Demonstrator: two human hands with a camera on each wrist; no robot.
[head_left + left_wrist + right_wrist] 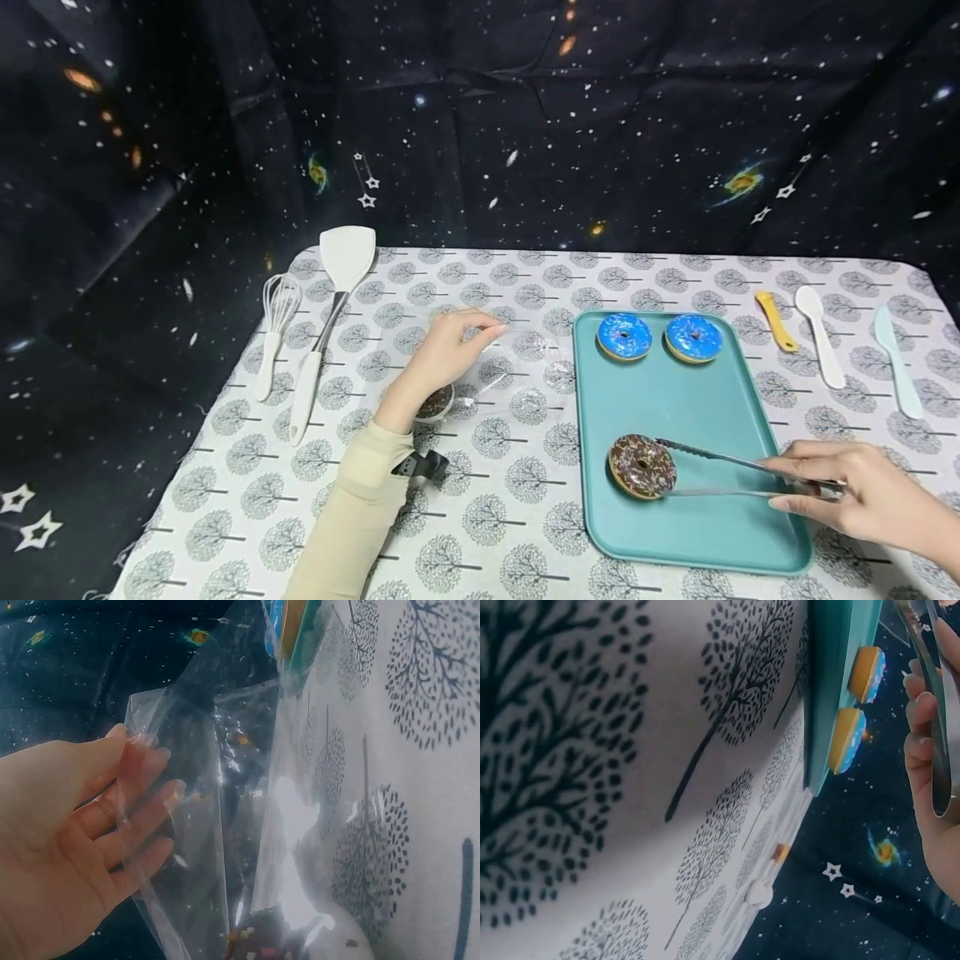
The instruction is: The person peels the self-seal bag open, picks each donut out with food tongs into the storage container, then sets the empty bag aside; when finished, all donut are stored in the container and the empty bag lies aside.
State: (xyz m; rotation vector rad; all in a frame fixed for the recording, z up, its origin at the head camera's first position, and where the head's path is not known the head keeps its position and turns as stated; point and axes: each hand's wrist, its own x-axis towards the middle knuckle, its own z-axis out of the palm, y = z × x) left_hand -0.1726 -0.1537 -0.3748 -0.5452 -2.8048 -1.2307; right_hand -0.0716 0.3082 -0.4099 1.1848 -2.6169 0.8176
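My left hand (453,346) pinches the edge of a clear plastic bag (187,825) between thumb and index finger, its other fingers spread behind the film. Under the left wrist shows part of a brown sprinkled doughnut (435,404), seen through the film in the left wrist view; the rest is hidden. My right hand (855,492) grips metal tongs (738,462). Their tips meet the right side of a chocolate doughnut with sprinkles (633,471) at the near left of the teal tray (675,400); whether they clamp it, I cannot tell.
Two blue-iced doughnuts, a left one (624,337) and a right one (693,337), lie at the tray's far end. A whisk (276,329) and a white spatula (330,317) lie left. A yellow utensil (776,321), white spoon (821,337) and pale blue knife (897,362) lie right.
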